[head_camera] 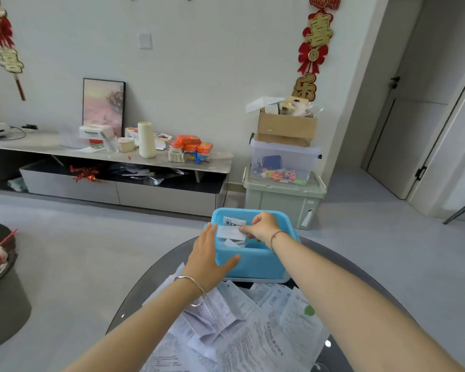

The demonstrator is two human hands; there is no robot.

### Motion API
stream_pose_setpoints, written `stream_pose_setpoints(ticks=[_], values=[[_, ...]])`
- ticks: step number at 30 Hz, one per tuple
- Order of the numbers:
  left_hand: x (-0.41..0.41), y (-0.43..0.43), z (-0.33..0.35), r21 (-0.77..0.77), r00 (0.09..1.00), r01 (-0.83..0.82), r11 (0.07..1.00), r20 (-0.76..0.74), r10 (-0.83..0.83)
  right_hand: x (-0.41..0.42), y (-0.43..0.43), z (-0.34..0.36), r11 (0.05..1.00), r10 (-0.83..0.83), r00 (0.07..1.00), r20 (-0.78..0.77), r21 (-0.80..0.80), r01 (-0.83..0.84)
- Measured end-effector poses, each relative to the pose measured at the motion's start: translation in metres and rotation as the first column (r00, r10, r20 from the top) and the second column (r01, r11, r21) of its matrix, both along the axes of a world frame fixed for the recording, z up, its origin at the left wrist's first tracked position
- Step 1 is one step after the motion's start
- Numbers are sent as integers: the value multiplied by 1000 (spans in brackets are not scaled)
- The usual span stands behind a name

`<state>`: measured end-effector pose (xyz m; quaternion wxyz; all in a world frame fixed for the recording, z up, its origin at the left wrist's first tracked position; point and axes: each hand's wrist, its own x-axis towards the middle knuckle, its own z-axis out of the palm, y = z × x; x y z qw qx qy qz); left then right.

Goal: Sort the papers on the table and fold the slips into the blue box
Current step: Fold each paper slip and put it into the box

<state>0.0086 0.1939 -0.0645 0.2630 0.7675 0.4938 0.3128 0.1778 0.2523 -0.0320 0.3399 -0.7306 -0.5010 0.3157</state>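
A blue plastic box (pixel 255 260) stands at the far edge of a dark round glass table (pixel 365 285). My left hand (pixel 208 257) lies with straight fingers against the box's near left corner. Over the box's opening, my right hand (pixel 262 226) pinches a folded white slip (pixel 230 232). Other folded slips (pixel 232 220) lie inside the box, one with printed characters. A heap of unfolded printed papers (pixel 253 328) covers the table between my forearms.
Across the grey floor stands a low TV cabinet (pixel 113 157) crowded with boxes and a cream cylinder. Stacked storage bins (pixel 282 183) topped by a cardboard box stand right of it. A dark round stool (pixel 3 285) is at left. A door (pixel 414 124) is at right.
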Motion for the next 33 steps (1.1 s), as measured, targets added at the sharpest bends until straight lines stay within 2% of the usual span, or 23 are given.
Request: stream_pose_setpoints(ticks=[9,12,16,18,19,21,24,27,30,33], values=[[4,4,-6,67,995,-51,996,-77,56,6,4,9,996,76,974,213,-71,-62],[8,0,1,159,992,-48,986,-110,66,17,-17,29,986,43,973,227,147,-78],[21,-16,13,301,996,49,952,-90,-23,33,-72,44,821,13,977,215,555,-133],[30,-28,18,376,992,115,919,-95,-85,45,-106,37,768,-49,975,215,633,-101],[33,-31,19,398,989,142,906,-101,-111,51,-119,31,771,-73,969,235,630,-94],[48,-47,20,356,972,227,906,-136,-190,69,-147,8,839,-104,950,294,539,-75],[69,-70,11,135,921,306,942,-294,-256,93,-174,-33,946,-77,940,332,323,-36],[83,-79,-3,-33,848,293,956,-453,-275,104,-189,-58,982,-68,950,306,187,10],[91,-83,-13,-109,797,258,960,-537,-275,103,-196,-66,989,-77,976,203,143,48],[94,-88,-19,-131,799,217,967,-546,-253,98,-200,-66,984,-79,982,172,172,49]])
